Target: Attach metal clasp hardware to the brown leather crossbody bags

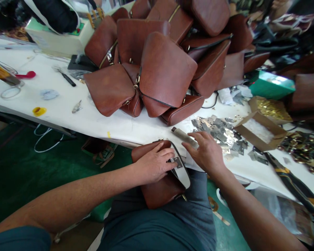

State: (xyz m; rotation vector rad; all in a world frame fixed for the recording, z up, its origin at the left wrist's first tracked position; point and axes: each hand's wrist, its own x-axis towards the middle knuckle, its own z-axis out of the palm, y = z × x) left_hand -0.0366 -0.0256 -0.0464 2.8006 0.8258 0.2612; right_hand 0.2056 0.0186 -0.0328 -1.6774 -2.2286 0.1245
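Observation:
A brown leather handbag (162,191) rests on my lap, its opening turned to the right with pale lining showing. My left hand (157,164) lies over the bag and grips it, fingertips reaching into the opening beside a small metal plate (177,162) on the lining. At the table's edge my right hand (208,151) has thumb and fingers apart around the near end of a pale, wrapped tool with a dark tip (183,136). The tool lies on the table; its kind is unclear. Loose metal plates (222,134) are spread just beyond that hand.
Many similar brown bags (167,69) are piled on the white table (13,87). On the right are pliers (293,181), an open cardboard box (259,130), a green box (272,85) and metal fittings (303,150). Leftward lie a black-handled tool (68,79) and yellow tape (39,111).

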